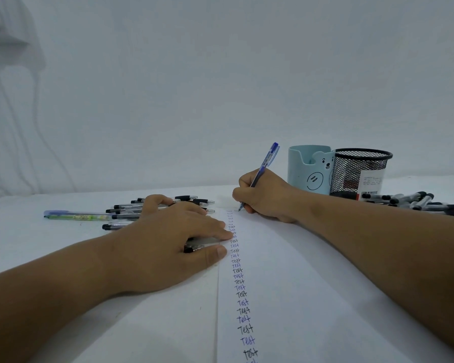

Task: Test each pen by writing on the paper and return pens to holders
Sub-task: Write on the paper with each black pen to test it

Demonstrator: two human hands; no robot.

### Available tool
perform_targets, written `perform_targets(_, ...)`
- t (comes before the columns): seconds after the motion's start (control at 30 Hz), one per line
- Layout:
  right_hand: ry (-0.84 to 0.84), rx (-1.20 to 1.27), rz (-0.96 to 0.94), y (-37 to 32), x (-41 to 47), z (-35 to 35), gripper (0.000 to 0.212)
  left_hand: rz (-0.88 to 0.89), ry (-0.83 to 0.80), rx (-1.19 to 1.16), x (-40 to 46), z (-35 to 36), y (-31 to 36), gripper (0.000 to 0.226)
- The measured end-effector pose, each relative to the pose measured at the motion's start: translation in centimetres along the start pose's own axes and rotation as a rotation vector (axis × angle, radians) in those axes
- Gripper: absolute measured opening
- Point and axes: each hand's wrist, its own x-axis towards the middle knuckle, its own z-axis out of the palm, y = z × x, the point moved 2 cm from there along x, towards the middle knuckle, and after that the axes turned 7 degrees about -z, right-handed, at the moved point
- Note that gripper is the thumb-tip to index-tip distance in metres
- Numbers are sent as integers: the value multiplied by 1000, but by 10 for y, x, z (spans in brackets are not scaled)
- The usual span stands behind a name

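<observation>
pens, ballpoint, mixed lots, under test on a long white paper sheet [286, 284] laid lengthwise on a pale table [24, 244]. nearest item: a column of handwritten "test" marks [243, 302], black and blue by turns, running up the sheet's left margin from the lower frame edge, where the last word is cut off, toward the writing point. left hand [168, 242]: flat, fingers extended, pressing the sheet's left edge, with a dark-tipped pen [194, 248] lying partly under the fingers; whether it is held or merely covered cannot be told. beyond it, a loose row of black-grip clear-barrel pens [131, 214] on the table, several hidden by the hand, and a green-and-lilac pen [76, 216] to their left. right hand [262, 197]: closed in a writing grip on a blue clear-barrel retractable pen [262, 171], tip at or just above the paper at the top of the column; contact too fine to confirm. step judged: a test word in progress or about to begin. next move likely calls for finishing the word, then carrying this pen to a holder. far right: a pale blue bear-faced plastic holder [309, 171] touching a black wire-mesh cup [359, 171], contents of both hard to make out; behind them a heap of black-capped pens [414, 201], cut off at the frame edge.
</observation>
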Motion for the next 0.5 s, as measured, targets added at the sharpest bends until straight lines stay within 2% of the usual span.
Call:
perform_targets(0.27, 28, -16, -20, -1, -2, -1, 34, 20, 0, -31, 1, 0, 0, 55)
perform_targets(0.5, 7, 12, 6, 3, 1, -2, 32, 8, -2, -4, 0, 0, -2, 62)
